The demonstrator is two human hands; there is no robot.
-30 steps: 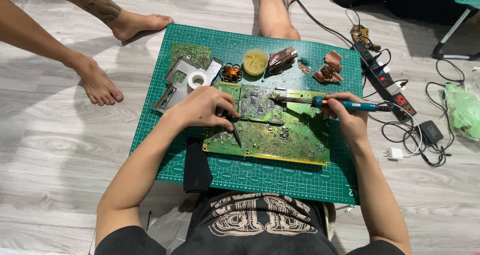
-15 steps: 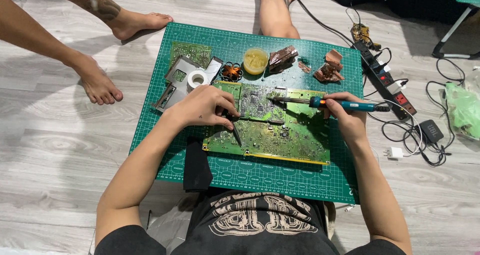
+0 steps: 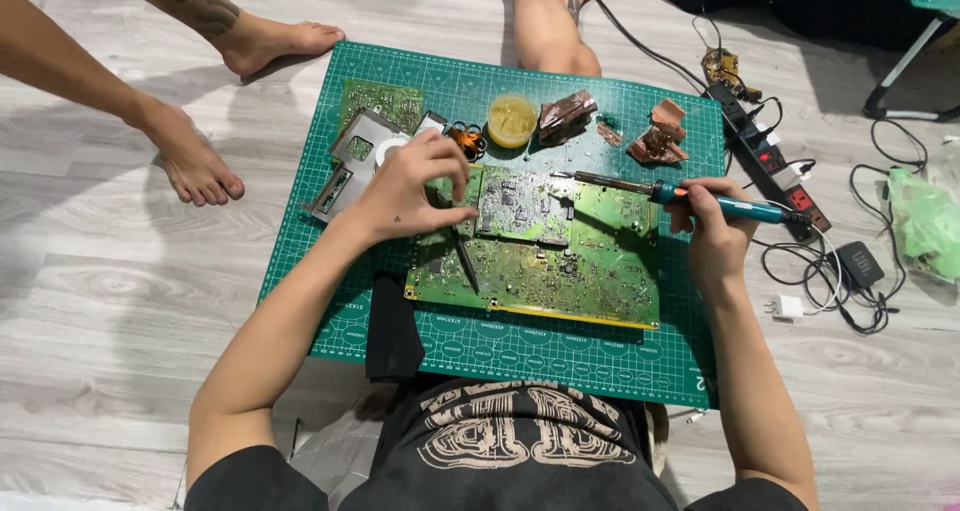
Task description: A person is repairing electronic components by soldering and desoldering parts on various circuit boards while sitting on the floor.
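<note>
- The board (image 3: 560, 261) lay flat on the green mat (image 3: 520, 346), in front of the person.
- The left hand (image 3: 415, 186) hovered over the board's left end, fingers pinched on black tweezers (image 3: 466, 261) whose tips touched the board.
- The right hand (image 3: 712, 229) was clenched around a blue soldering iron (image 3: 690, 196), tip over the board's upper edge.
- A yellow pot (image 3: 512, 121) stood beyond the board.

Home floor used as makeshift electronics repair spot, judging by grey wood-look laminate floor (image 3: 120, 301), green cutting mat (image 3: 560, 356) laid directly on it, bare feet (image 3: 190, 161) of others seated around, power strip (image 3: 765, 156) with tangled cables (image 3: 840, 281), large circuit board (image 3: 560, 261) and soldering iron (image 3: 700, 199)
</note>
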